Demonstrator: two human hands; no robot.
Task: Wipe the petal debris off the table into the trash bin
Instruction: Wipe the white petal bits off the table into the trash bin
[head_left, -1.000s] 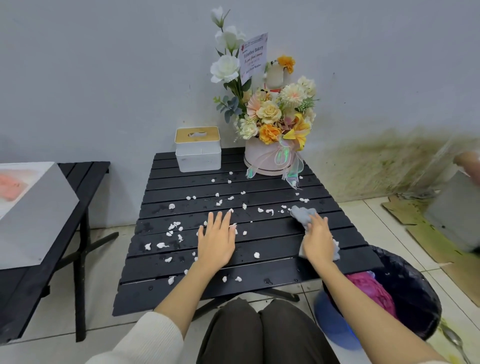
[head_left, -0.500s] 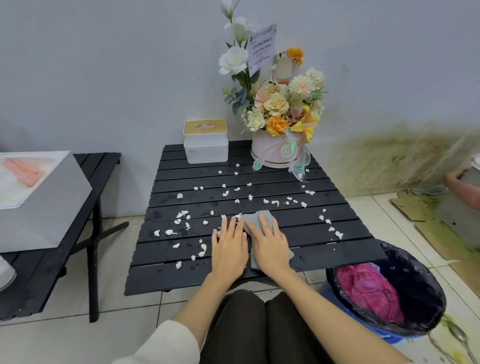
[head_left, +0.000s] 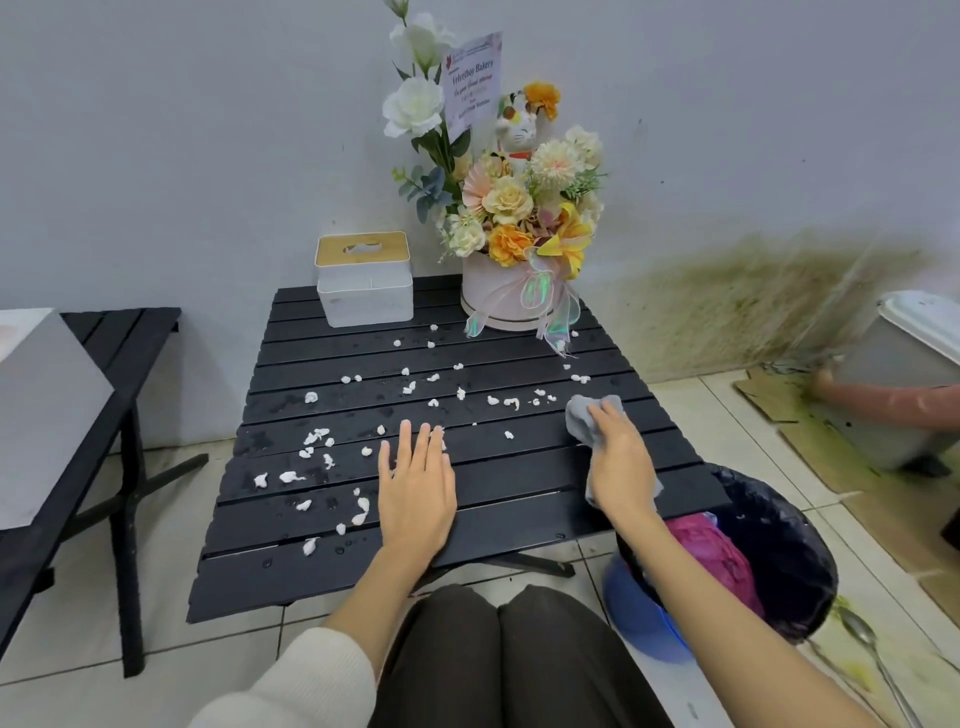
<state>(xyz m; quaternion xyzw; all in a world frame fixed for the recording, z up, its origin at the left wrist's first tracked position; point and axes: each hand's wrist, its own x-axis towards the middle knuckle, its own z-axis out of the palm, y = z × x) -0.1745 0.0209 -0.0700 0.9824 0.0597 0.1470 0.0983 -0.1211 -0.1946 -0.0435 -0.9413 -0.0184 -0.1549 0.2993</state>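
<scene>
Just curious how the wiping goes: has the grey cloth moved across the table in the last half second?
Yes. The grey cloth under the right hand went from beside the left hand to the table's right edge, by the trash bin.

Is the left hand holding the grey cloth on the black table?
No, the left hand lies flat and empty on the table, while the right hand presses the grey cloth.

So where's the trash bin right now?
The trash bin sits on the floor at the table's near right corner, just below the right hand pressing the grey cloth.
</scene>
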